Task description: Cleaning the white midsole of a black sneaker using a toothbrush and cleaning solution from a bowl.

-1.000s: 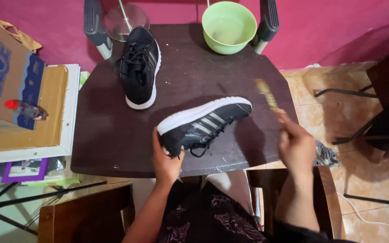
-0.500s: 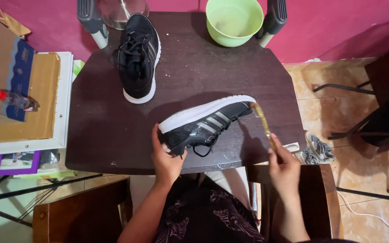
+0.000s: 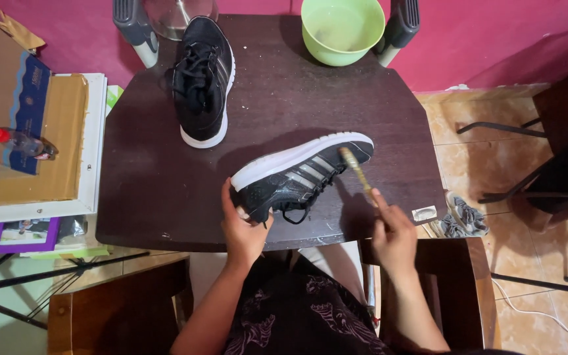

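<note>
A black sneaker with silver stripes and a white sole (image 3: 300,169) lies on its side on the dark wooden table (image 3: 165,197). My left hand (image 3: 241,227) grips its heel end. My right hand (image 3: 392,233) holds a small yellowish brush (image 3: 355,167) whose head touches the sneaker's toe side. A second black sneaker (image 3: 203,79) stands upright farther back on the table, untouched.
A light green bowl (image 3: 342,29) sits at the table's far edge, and a glass base (image 3: 175,10) stands at the back left. A cardboard box with a small red-capped bottle (image 3: 18,141) is at left. Dark chairs stand at right and below.
My right hand came in from the right and lowered the brush onto the sneaker's toe side. My left hand kept its grip on the heel.
</note>
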